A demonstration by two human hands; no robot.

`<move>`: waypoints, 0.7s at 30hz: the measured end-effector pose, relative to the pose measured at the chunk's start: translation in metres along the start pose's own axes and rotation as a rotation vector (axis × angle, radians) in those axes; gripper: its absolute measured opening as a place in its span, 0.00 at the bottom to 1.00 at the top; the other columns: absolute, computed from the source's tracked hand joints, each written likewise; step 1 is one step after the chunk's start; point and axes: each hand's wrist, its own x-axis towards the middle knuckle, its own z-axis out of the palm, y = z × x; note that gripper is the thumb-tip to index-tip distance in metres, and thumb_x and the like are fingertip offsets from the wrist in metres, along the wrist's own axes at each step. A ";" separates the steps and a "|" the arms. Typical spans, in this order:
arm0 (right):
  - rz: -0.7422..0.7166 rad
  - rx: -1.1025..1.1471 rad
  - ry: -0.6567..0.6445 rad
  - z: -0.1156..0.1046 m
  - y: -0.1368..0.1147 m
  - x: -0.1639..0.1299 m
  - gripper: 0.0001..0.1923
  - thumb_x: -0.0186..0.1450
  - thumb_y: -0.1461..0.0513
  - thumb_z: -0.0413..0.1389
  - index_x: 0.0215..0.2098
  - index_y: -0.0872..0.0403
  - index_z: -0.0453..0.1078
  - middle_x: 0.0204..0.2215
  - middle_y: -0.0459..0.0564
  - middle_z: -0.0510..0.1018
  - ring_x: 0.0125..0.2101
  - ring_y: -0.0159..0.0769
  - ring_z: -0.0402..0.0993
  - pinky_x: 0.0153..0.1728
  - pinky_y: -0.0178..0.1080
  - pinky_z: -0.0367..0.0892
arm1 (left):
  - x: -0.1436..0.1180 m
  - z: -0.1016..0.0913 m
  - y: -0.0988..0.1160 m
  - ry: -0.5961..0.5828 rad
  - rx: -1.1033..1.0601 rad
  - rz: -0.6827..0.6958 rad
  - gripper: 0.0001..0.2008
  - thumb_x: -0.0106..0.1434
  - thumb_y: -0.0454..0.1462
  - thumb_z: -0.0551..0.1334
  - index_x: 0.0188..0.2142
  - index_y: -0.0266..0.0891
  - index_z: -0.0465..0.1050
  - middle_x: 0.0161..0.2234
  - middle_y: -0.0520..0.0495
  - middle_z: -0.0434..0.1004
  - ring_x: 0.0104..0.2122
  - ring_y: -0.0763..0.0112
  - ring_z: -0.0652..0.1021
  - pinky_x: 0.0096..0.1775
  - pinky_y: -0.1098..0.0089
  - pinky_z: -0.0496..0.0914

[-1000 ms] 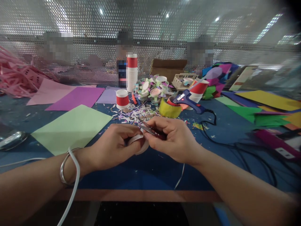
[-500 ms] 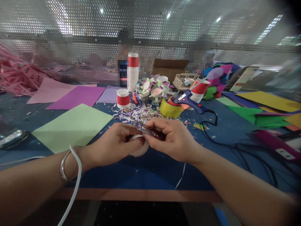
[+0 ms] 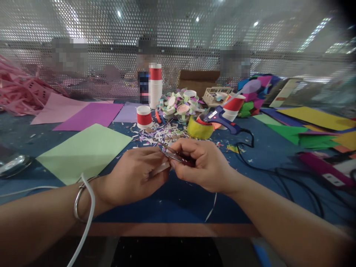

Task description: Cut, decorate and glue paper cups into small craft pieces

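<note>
Near edge: I see a brown wooden lip along the blue felt-covered surface point(image 3: 172, 207), and a white cable point(image 3: 85, 218) draped over the left wrist next to a silver metal bangle point(image 3: 79, 198).

Left hand point(image 3: 136, 174) is curled closed, pinching a small white paper piece point(image 3: 161, 168) between thumb and fingers; most of the piece is hidden, so I can't tell its shape. Right hand point(image 3: 201, 165) is closed around small dark-handled metal scissors point(image 3: 174, 155), blades pointing to about 10 o'clock, tips right at the left fingers. Blades sit on or just over the white piece; I can't tell whether they are cutting. Both hands meet just above the surface, centre frame. A thin white paper strip point(image 3: 213, 204) trails down at 5 o'clock from the right wrist.

At 9 o'clock from the hands lies a pale green paper sheet point(image 3: 83, 152). Just beyond the hands, 12 o'clock, a scatter of pastel paper scraps point(image 3: 158, 134). At 1 o'clock a yellow tape roll point(image 3: 198, 129), with a blue hot glue gun point(image 3: 222, 118) resting just behind it, its black cord point(image 3: 251, 148) running off toward 3 o'clock.

Further out at 11 o'clock stands a red-and-white paper cup point(image 3: 144, 116), with a purple paper sheet point(image 3: 91, 115) to its left. Behind it a tall stack of red-and-white paper cups point(image 3: 155, 85). At 2 o'clock coloured paper sheets point(image 3: 311, 126) are spread out. Far edge is a perforated metal screen point(image 3: 178, 40).
</note>
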 end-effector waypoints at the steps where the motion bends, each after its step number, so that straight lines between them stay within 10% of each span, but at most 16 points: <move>1: -0.002 0.009 0.000 0.001 0.000 0.000 0.02 0.61 0.67 0.58 0.32 0.55 0.69 0.22 0.39 0.64 0.21 0.23 0.56 0.20 0.31 0.52 | 0.000 -0.001 -0.001 0.001 0.035 0.044 0.09 0.65 0.31 0.59 0.28 0.39 0.70 0.27 0.48 0.77 0.30 0.69 0.77 0.32 0.70 0.70; 5: -0.004 0.039 0.039 0.002 0.002 0.001 0.03 0.62 0.67 0.59 0.31 0.55 0.69 0.22 0.39 0.64 0.21 0.24 0.56 0.21 0.32 0.53 | 0.003 -0.002 0.001 0.033 0.025 0.057 0.11 0.65 0.31 0.59 0.26 0.39 0.67 0.24 0.50 0.72 0.28 0.71 0.74 0.31 0.70 0.69; 12: 0.048 0.112 0.120 -0.007 0.010 0.004 0.10 0.65 0.57 0.64 0.35 0.55 0.70 0.29 0.43 0.71 0.27 0.27 0.63 0.26 0.32 0.59 | 0.011 -0.002 -0.004 -0.058 -0.545 -0.422 0.10 0.70 0.37 0.59 0.35 0.38 0.76 0.28 0.52 0.75 0.25 0.77 0.75 0.27 0.76 0.69; 21: 0.063 -0.158 0.105 -0.014 0.014 -0.001 0.14 0.68 0.52 0.61 0.42 0.54 0.71 0.26 0.42 0.67 0.23 0.27 0.59 0.22 0.33 0.54 | 0.010 -0.002 -0.019 -0.009 -0.808 -0.527 0.13 0.70 0.41 0.62 0.32 0.36 0.77 0.27 0.50 0.75 0.27 0.75 0.75 0.30 0.75 0.70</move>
